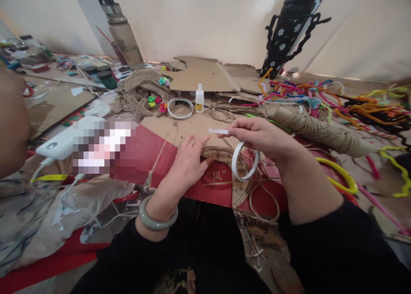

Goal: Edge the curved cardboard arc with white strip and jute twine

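Observation:
My right hand (257, 135) pinches the end of a white tape strip (218, 131). The white tape roll (235, 162) hangs below that hand. Spread fingers show on my left hand (189, 159), which rests at the left end of a curved cardboard piece (242, 185) edged with twine. Its thumb lies along the cardboard, and whether it presses on it I cannot tell. Loose twine (269, 212) loops off the right side of this piece. Beyond my hands stand a small white glue bottle (199, 100) and another tape roll (169, 108).
A twine-covered arch (141, 82) with colourful flowers and a twine star (137, 107) lie back left. A twine spool (321, 129) and a yellow ring (340, 174) lie right, near tangled pipe cleaners (356, 101). Tall bottles (123, 35) stand behind. A white power bank (70, 138) lies left, beside another person's arm (13, 123).

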### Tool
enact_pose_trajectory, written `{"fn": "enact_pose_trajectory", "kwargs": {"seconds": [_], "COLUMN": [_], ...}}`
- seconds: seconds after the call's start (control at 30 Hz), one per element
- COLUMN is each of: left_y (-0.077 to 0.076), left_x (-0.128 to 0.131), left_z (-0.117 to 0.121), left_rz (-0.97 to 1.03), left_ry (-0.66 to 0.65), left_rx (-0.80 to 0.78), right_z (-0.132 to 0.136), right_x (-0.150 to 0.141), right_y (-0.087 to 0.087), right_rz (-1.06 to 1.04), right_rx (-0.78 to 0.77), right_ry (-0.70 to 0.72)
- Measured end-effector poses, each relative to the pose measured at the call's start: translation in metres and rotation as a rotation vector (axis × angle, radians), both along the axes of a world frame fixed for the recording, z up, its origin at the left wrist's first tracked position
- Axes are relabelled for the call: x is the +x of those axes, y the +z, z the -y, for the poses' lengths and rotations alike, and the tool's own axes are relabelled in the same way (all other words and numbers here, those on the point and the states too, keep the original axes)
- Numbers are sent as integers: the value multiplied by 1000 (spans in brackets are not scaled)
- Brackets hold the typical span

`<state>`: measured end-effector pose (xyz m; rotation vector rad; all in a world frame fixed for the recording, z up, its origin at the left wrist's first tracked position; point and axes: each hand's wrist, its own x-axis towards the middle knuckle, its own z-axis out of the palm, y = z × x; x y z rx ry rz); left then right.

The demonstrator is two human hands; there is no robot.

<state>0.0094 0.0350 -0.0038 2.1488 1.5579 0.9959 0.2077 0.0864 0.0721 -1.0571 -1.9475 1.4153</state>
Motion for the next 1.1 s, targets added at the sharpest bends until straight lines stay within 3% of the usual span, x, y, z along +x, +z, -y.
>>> {"fn": "enact_pose_trajectory", "kwargs": {"seconds": [0.2, 0.33, 0.43, 0.83, 1.1], "left_y": [4, 5, 6, 4, 7], "left_x": [-3, -3, -1, 1, 3], "left_z": [0, 0, 0, 5, 7], "left_rz": [284, 633, 769, 813, 919], "left_ry": [40, -24, -71, -123, -134], "left_rx": [-57, -133, -139, 34, -98], "right_z": [0, 0, 1, 5, 5], "right_x": [-3, -4, -4, -7, -9], "right_y": [-2, -3, -3, 2, 3], "right_rz": [-16, -2, 29, -38, -59], "right_rx": [-42, -83, -101, -178, -186], "right_ry": [-22, -47, -46, -7, -44]}}
